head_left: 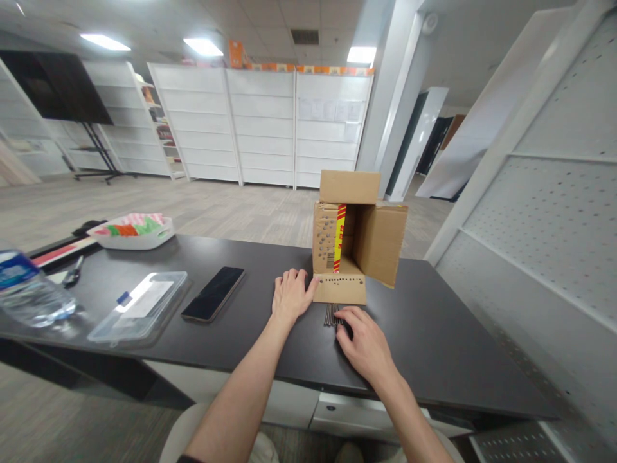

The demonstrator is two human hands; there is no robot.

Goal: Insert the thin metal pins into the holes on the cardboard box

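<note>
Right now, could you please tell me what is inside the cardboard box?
Through its opening, the cardboard box shows shadowed inner walls; the taped front panel hides the rest.

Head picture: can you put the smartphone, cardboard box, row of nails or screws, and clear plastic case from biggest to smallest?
1. Cardboard box
2. Clear plastic case
3. Smartphone
4. Row of nails or screws, partly covered by the right hand

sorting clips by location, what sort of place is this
Probably an office or showroom-type workroom, though no sign confirms it: a dark desk stands in front, with tall white shelving and a large dark screen beyond.
</note>
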